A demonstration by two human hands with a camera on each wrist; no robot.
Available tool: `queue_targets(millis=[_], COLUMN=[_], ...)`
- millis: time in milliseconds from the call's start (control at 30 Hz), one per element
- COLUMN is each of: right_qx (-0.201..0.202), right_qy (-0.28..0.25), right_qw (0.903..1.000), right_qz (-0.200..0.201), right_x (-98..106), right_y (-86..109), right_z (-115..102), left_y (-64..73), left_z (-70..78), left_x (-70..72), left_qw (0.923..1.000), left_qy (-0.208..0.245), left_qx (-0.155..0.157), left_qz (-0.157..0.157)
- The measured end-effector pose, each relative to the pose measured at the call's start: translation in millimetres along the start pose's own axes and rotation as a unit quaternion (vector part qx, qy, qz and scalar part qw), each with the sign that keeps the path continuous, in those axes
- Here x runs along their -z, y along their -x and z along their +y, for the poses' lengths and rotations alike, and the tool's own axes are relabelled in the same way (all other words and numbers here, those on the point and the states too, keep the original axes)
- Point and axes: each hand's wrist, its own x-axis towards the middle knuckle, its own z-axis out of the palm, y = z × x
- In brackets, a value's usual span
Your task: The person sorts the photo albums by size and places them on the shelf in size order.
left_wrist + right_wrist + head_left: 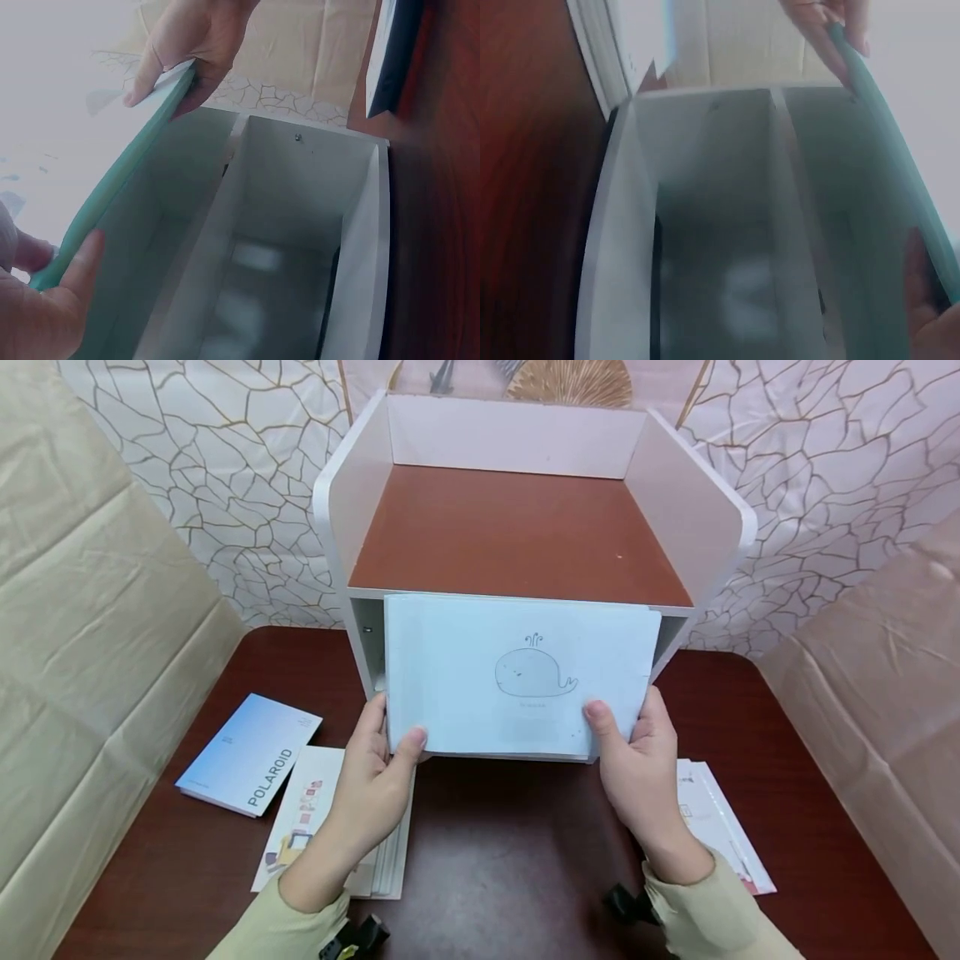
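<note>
The left hand [375,785] and right hand [636,772] pinched the stack [457,677] of paper between them, one at each short side. It looked light and a bit bendy. Its smooth layers might have slid, so those sides seemed best to hold.

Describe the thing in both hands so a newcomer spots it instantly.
Find the white shelf unit with the brown top, standing on the dark table. In front of its lower opening, the left hand and right hand hold a pale, wide booklet. Unlike the blue POLAROID book lying on the table, it's raised and shows a line-drawn whale.
</note>
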Motion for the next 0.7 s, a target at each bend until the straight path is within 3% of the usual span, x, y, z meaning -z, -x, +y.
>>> queue_targets(millis=[167,433,600,700], right_qx=[0.007,0.017,0.072,0.111], right_qy=[0.067,0.050,0.014,-0.002], right_qw=[0.9968,0.9904,0.9862,0.9853], right_qz=[-0.043,-0.128,-0.148,-0.130], right_x=[-1,4,6,7], right_y=[3.5,9.3,9.2,8.7], right_z=[-13,-33,-40,-43], left_y=[-1.3,-3.2,-6.9,-11.2], left_z=[0.8,7.0,18.8,27.8], left_x=[-1.2,-0.8,-2.1,-2.9], left_qw=[0.9997,0.9988,0.9976,0.9962], left_qy=[0.002,0.037,0.043,0.036], left_qx=[0.010,0.014,-0.023,-0.060], left_qz=[0.021,0.029,0.050,0.052])
